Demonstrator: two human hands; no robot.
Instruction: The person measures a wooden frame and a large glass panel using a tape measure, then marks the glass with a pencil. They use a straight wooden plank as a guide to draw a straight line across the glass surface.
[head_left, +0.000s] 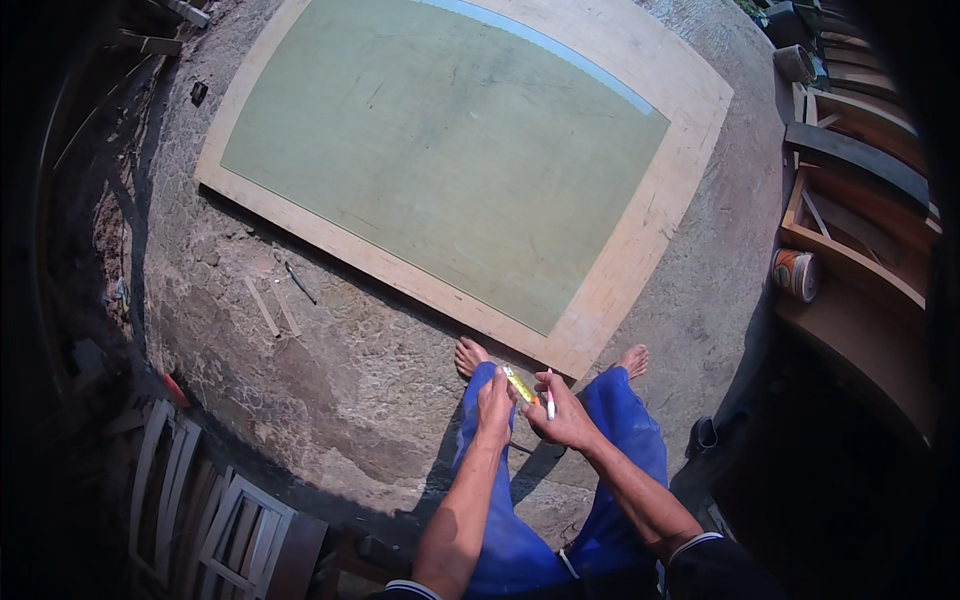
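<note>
Well, a narrow, bright yellow measuring tape point(520, 386), sunlit.

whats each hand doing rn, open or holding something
Left hand: closed, holding one end of the yellow measuring tape.
Right hand: closed on a white-and-pink pen, with the tape's other end against it.

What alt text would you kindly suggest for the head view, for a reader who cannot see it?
A yellow tape measure spans the gap between a person's bare left hand and right hand, the latter holding a pink-and-white pen. Beyond the blue trousers, a large pale wooden board bearing a greenish sheet lies flat over rough ground.
</note>
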